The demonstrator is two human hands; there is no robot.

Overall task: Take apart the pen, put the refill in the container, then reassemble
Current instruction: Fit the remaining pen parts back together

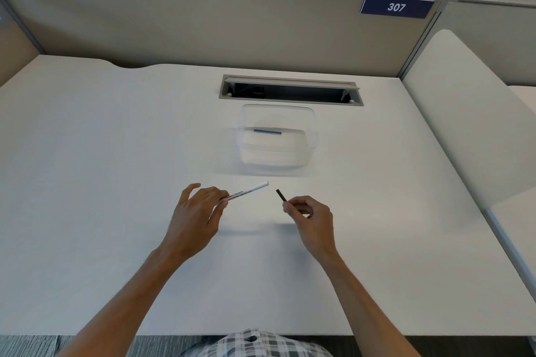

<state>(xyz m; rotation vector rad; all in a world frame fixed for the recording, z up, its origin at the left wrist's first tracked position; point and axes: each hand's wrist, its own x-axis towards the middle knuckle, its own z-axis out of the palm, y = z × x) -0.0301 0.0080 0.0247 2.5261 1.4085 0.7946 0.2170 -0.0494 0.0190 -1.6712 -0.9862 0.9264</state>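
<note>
My left hand [197, 209] pinches the white pen barrel [249, 191] at its near end; the barrel has dark print on it and points up and to the right above the desk. My right hand [311, 213] holds a small black pen piece [280, 195] between thumb and fingers, its free end aimed toward the barrel's open tip, a short gap apart. Behind both hands stands a clear plastic container [311, 124]. A thin blue refill [267, 131] lies flat inside it.
The white desk [116, 182] has an open grey cable slot [290, 91] just behind the container. A beige partition with a blue "307" sign [396, 6] closes off the back. A white side panel [464, 124] rises at the right.
</note>
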